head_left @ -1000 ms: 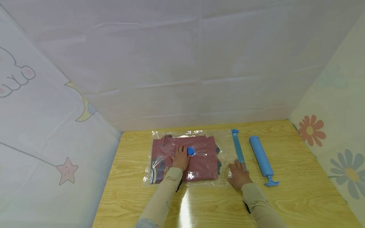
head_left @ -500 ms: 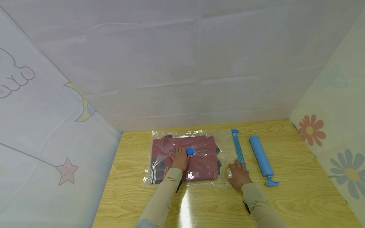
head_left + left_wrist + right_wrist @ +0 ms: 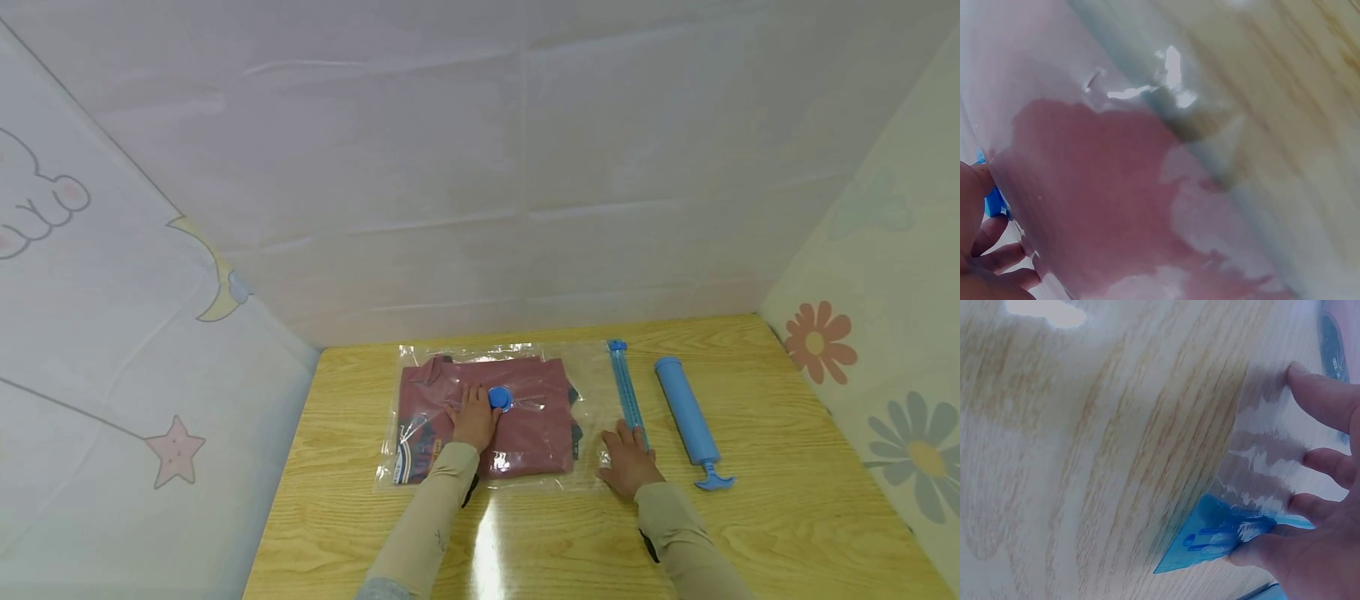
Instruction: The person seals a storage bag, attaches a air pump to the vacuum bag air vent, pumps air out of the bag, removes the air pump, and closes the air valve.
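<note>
A clear plastic vacuum storage bag (image 3: 592, 375) lies flat on the table with a folded maroon garment (image 3: 532, 442) inside. My left hand (image 3: 474, 421) rests on the bag with fingers spread, its thumb side right at the round blue valve cap (image 3: 500, 399). In the left wrist view, the fingers (image 3: 1007, 256) touch the plastic beside the blue cap (image 3: 994, 203). My right hand (image 3: 628, 460) rests on the near end of the bag's blue zip strip (image 3: 626, 387). Its fingers (image 3: 1322, 465) lie spread on the clear film in the right wrist view, beside the blue strip corner (image 3: 1216, 531).
A blue hand pump (image 3: 688, 412) with a T-shaped handle lies right of the bag. A blue slider (image 3: 617, 345) sits at the zip's far end. The wooden table (image 3: 787, 508) meets a pale back wall (image 3: 480, 167) and printed side walls.
</note>
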A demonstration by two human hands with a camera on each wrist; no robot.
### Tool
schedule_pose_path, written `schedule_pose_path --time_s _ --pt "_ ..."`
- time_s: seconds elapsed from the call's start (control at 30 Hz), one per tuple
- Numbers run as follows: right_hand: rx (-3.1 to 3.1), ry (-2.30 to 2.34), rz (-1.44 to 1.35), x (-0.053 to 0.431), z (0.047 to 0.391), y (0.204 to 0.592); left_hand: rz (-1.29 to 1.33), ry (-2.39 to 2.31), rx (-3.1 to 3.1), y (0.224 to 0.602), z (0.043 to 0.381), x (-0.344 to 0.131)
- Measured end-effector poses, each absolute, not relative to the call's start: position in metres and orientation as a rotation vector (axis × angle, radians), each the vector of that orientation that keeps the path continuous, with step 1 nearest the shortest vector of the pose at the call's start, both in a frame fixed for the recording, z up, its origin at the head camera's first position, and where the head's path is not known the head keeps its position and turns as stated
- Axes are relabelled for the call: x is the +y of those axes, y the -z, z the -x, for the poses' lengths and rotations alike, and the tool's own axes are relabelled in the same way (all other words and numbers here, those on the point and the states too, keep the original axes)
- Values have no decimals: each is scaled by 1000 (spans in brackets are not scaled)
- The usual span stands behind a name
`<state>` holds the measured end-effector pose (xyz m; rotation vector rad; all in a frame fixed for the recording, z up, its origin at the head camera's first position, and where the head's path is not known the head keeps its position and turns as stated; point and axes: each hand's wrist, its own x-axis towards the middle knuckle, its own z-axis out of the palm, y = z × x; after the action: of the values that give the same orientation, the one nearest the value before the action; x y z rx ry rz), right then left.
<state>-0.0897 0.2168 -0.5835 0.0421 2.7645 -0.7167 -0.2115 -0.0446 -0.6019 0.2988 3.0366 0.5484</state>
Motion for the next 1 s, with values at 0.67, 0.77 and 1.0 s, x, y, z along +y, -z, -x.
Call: schedule_pose_path --time_s 0.67,0.77,1.0 --pt "2757 712 -63 218 91 586 -372 -556 3036 605 210 -47" --pt "2758 703 -60 217 90 586 -368 -538 3044 605 210 -46" --pt "2754 710 -59 218 91 587 -349 -514 3065 606 211 -45"
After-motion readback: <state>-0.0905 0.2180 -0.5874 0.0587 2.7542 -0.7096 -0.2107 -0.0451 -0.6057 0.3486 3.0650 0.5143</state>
